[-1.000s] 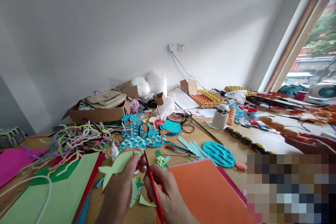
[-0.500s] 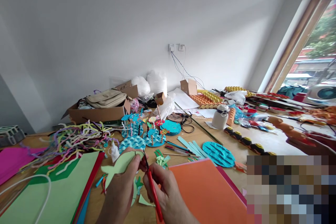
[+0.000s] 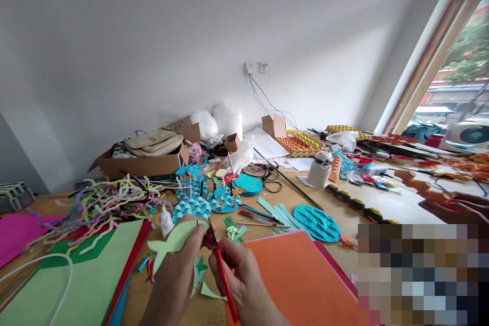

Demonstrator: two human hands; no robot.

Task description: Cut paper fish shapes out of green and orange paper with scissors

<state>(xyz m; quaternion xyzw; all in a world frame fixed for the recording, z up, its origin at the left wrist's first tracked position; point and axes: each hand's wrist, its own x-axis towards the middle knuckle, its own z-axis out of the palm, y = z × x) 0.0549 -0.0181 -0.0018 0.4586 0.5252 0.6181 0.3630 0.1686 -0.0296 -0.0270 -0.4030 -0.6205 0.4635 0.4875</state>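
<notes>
While the left hand (image 3: 183, 262) pinches a pale green paper cut-out with a forked tail (image 3: 176, 238) between thumb and fingers, the right hand (image 3: 241, 269) is closed around a red-handled cutting tool (image 3: 222, 272), probably scissors seen edge-on. Its dark tip points up just beside the front end of the cut-out, at the left fingertips; whether it touches the paper, I cannot tell.

The cut-out hangs above the wooden tabletop, its tail free to the left and much of its lower edge behind the hand. Tail fork and curved upper edge look finished, so I judge most of the outline done; if any trimming is left, it is likely at the front, which the fingers partly hide. No decoration shows on its visible face.

Below the hands lies a pointed pale green paper scrap (image 3: 211, 291), and beyond them a small heap of green paper clippings (image 3: 236, 232), signs of cutting already done. Flat stacks flank the hands: pale green paper sheets (image 3: 86, 285) on the left, orange paper sheets (image 3: 296, 275) on the right. Farther out, finished-looking colourful fish figures stand on a blue wavy-topped base (image 3: 225, 205), near a similar blue wavy piece (image 3: 191, 208) with no fish visible on it.
</notes>
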